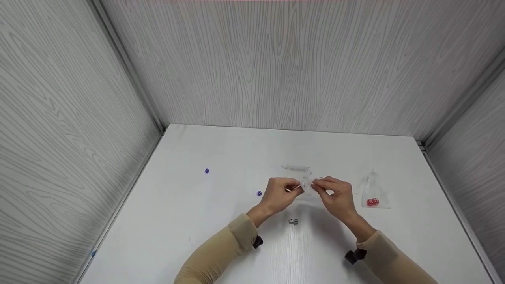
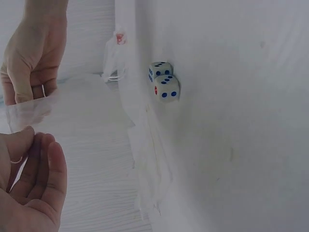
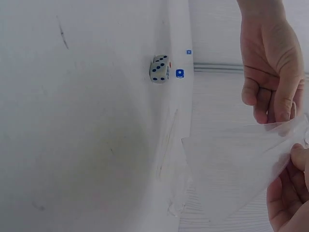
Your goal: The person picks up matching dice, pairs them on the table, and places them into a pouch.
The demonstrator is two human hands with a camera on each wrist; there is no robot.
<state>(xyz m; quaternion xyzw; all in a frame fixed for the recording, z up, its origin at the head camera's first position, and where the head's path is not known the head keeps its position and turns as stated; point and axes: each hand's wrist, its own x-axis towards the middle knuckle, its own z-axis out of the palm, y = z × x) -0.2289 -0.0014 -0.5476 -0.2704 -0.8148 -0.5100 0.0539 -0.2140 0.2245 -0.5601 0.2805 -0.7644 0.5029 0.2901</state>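
Both hands hold a sheer, whitish drawstring pouch (image 3: 231, 164) up above the table. My left hand (image 1: 281, 195) pinches one side of its mouth between thumb and fingers. The opposite side is pinched by my right hand (image 1: 337, 195), a short gap away. In the right wrist view the pouch hangs down flat, and nothing shows inside it. Two white dice (image 2: 166, 88) with blue and red pips sit side by side on the table, nearer the body than the hands. A blue die (image 1: 259, 193) lies just left of the left hand.
Another sheer pouch (image 1: 298, 168) lies flat beyond the hands. To the right rests a pouch (image 1: 376, 191) with two red dice (image 1: 372, 202) inside. A second blue die (image 1: 207, 170) is farther left on the white table (image 1: 177, 221). Wood-grain panels (image 1: 260, 67) enclose the back and sides.
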